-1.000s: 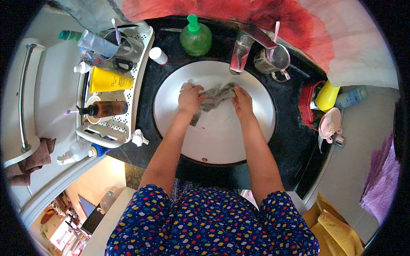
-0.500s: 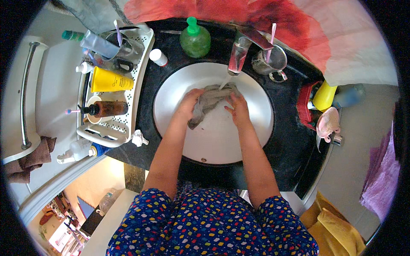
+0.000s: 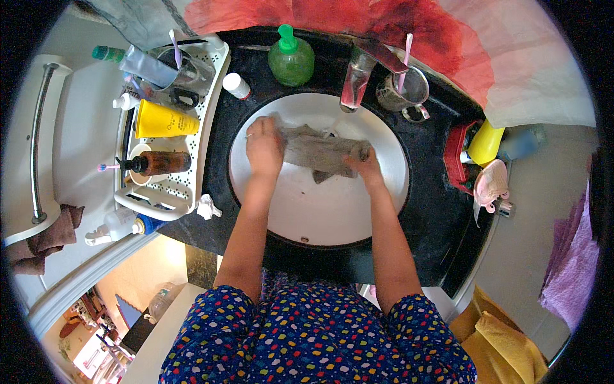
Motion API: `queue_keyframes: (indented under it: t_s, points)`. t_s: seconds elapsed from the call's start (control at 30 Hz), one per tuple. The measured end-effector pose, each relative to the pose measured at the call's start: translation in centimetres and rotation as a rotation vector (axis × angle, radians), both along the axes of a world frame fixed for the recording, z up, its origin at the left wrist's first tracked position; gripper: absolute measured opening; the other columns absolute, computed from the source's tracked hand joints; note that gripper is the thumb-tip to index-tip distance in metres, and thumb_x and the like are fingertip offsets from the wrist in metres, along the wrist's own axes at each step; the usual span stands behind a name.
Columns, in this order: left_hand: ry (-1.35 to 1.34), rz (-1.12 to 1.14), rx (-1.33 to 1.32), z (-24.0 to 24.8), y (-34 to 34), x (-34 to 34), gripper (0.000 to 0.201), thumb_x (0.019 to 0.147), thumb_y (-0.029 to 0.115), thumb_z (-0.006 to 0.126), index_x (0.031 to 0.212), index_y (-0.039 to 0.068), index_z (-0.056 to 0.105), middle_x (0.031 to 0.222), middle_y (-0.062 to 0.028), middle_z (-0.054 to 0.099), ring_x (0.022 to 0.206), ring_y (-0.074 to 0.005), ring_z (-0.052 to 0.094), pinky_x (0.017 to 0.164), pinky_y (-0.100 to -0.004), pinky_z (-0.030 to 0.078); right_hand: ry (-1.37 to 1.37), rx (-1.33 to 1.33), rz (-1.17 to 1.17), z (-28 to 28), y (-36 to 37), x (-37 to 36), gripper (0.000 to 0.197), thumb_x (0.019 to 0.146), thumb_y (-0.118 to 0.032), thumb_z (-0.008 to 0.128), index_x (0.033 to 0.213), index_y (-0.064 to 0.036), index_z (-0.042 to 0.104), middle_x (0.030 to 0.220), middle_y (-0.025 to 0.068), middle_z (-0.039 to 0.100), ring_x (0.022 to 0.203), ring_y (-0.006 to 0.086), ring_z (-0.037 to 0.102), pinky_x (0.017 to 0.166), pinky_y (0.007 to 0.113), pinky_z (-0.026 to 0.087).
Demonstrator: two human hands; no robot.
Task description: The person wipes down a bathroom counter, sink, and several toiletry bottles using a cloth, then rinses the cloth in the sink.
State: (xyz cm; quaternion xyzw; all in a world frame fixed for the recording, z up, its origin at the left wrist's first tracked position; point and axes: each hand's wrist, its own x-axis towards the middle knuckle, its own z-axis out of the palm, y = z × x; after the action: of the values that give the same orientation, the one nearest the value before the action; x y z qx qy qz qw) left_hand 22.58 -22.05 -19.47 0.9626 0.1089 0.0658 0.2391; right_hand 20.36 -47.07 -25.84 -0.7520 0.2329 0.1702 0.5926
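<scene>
A wet grey cloth (image 3: 323, 152) is stretched sideways over the white oval sink basin (image 3: 320, 217), one corner hanging toward me. My left hand (image 3: 263, 144) grips its left end, back of the hand up and fingers slightly blurred. At the other end, my right hand (image 3: 366, 168) has thumb and fingers closed on the bunched fabric. The metal faucet (image 3: 357, 83) stands behind the basin, above the cloth; no stream shows under its spout. Part of the cloth's left edge is hidden by my left hand.
Behind the basin stands a green pump bottle (image 3: 291, 61), with a small white bottle (image 3: 236, 86) beside it. A cup with a toothbrush (image 3: 404, 89) is right of the faucet. A white rack (image 3: 208, 128) of toiletries lines the left; a red basket (image 3: 455, 157) sits right.
My hands have moved apart, spreading the bunched cloth into a wider strip. The left hand shifted left and up, the right hand slightly right. The water stream under the faucet no longer shows.
</scene>
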Motion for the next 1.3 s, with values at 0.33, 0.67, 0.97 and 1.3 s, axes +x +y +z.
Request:
queue_keyframes:
  t_s: [0.33, 0.67, 0.97, 1.3]
  points:
    - [0.059, -0.705, 0.274, -7.8, -0.6, 1.2, 0.054, 0.064, 0.017, 0.074, 0.116, 0.011, 0.058, 0.13, -0.008, 0.048, 0.127, -0.033, 0.035, 0.104, -0.0491, 0.029, -0.04, 0.704, -0.138, 6.5, 1.4, 2.1, 0.047, 0.069, -0.001, 0.055, 0.116, -0.0007, 0.051, 0.104, 0.0117, 0.062, 0.098, 0.027, 0.059, 0.086, 0.037, 0.048]
    - [0.206, -0.232, -1.163, -1.5, -5.9, -1.8, 0.071, 0.059, -0.003, 0.071, 0.125, 0.012, 0.053, 0.129, -0.0078, 0.052, 0.124, -0.0235, 0.044, 0.105, -0.0344, 0.034, 0.269, 0.951, -0.623, 4.4, 7.4, 2.7, 0.039, 0.088, -0.04, 0.055, 0.109, -0.0072, 0.055, 0.099, 0.0091, 0.06, 0.095, 0.0315, 0.057, 0.089, 0.054, 0.042]
    - [0.181, 0.122, -0.499, -2.5, -5.5, 3.1, 0.032, 0.068, 0.032, 0.069, 0.081, 0.003, 0.063, 0.08, -0.0165, 0.066, 0.074, -0.0355, 0.064, 0.07, -0.0415, 0.051, 0.218, 1.016, -0.659, 0.8, 11.3, 2.3, 0.033, 0.093, -0.037, 0.046, 0.107, -0.0078, 0.053, 0.107, 0.0102, 0.059, 0.098, 0.0248, 0.059, 0.084, 0.042, 0.051]
    - [0.298, 0.188, -0.506, -3.3, -7.8, 2.3, 0.038, 0.08, 0.042, 0.062, 0.084, 0.005, 0.067, 0.088, -0.0174, 0.067, 0.078, -0.036, 0.063, 0.067, -0.0424, 0.05, 0.261, 0.904, -0.729, 3.6, 9.6, 4.0, 0.029, 0.092, -0.037, 0.049, 0.101, -0.0101, 0.054, 0.091, 0.0064, 0.06, 0.085, 0.0229, 0.06, 0.076, 0.039, 0.052]
